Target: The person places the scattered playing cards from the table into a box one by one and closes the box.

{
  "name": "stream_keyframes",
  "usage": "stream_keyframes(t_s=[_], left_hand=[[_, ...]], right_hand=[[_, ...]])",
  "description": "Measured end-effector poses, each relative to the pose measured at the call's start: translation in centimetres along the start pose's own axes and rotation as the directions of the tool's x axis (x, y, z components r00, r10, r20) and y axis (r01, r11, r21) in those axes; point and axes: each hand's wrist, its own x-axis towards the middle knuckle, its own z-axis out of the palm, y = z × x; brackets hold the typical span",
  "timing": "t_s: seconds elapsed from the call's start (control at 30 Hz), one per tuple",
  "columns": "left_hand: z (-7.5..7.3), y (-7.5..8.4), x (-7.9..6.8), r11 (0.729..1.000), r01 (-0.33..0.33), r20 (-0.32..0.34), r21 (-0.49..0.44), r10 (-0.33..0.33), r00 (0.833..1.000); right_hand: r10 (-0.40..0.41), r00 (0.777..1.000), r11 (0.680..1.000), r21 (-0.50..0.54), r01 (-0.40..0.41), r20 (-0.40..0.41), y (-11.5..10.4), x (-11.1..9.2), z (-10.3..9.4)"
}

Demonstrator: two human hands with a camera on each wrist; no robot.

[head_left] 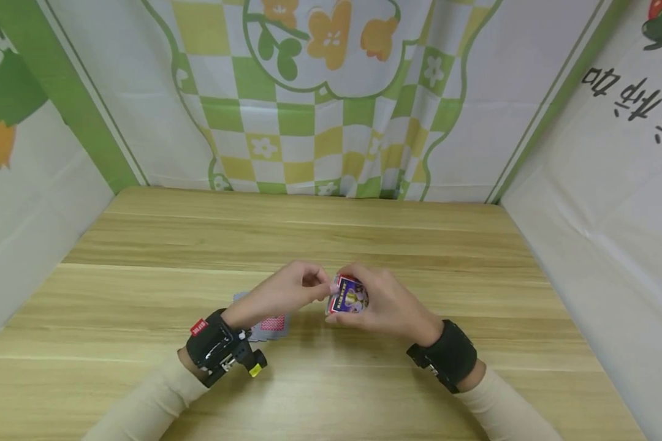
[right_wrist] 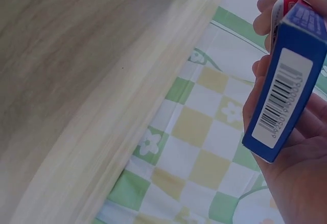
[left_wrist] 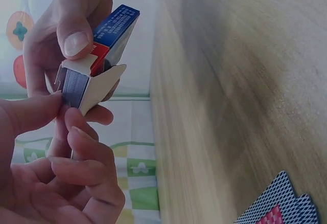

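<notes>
Above the wooden table (head_left: 331, 392), a person's right hand (head_left: 388, 301) is gripping a small card box (head_left: 351, 296), its fingers bending round the sides and its thumb pressing on one face. The box is hanging clear of the tabletop between the two hands, its unsealed end facing the left hand (head_left: 289, 289). At that end the edges of a packed stack of cards (left_wrist: 75, 87) are showing, with a pale flap (left_wrist: 101, 87) sticking out beside them. The left hand is pinching at the stack's edge with thumb and forefinger nearly meeting, while its other fingers are curling loosely; how firmly it is holding, I cannot tell. Blue and red are covering the box's outside, and a barcode (right_wrist: 282, 98) is showing on the opposite, blue end. Beneath the left wrist, some loose cards (head_left: 273, 324) are lying overlapped on the table, patterned backs facing up. Black wristbands (head_left: 455, 355) are circling both wrists next to cream sleeves (head_left: 504, 404), and a checked curtain (head_left: 295, 125) is hanging behind the table
</notes>
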Motion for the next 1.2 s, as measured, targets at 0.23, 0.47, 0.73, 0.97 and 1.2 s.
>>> stream_keyframes(t_s=[0.23,0.47,0.73,0.97,1.2], left_hand=[[-2.1,-0.4,0.0,0.995,-0.041,-0.005,0.092,0.041,0.999],[-3.9,-1.7,-0.5,0.871,0.004,0.074,0.492,-0.046,0.996],[-3.7,-2.9,-0.7,0.68,0.162,0.062,0.715,-0.292,0.954],[-3.7,-3.2,-0.6,0.694,0.149,0.07,0.705,-0.277,0.958],[-3.5,-3.3,-0.6,0.659,0.145,0.043,0.738,-0.26,0.965]], right_hand=[[0.055,0.999,0.998,-0.019,-0.054,0.002,0.3,-0.1,-0.4],[0.085,0.996,0.996,-0.042,-0.085,0.015,0.3,-0.1,-0.5],[0.078,0.997,0.996,-0.034,-0.078,0.005,0.5,-0.2,-0.4],[0.072,0.997,0.997,-0.028,-0.072,0.013,0.5,-0.2,-0.3],[0.062,0.998,0.998,-0.027,-0.061,0.026,0.5,-0.2,-0.2]])
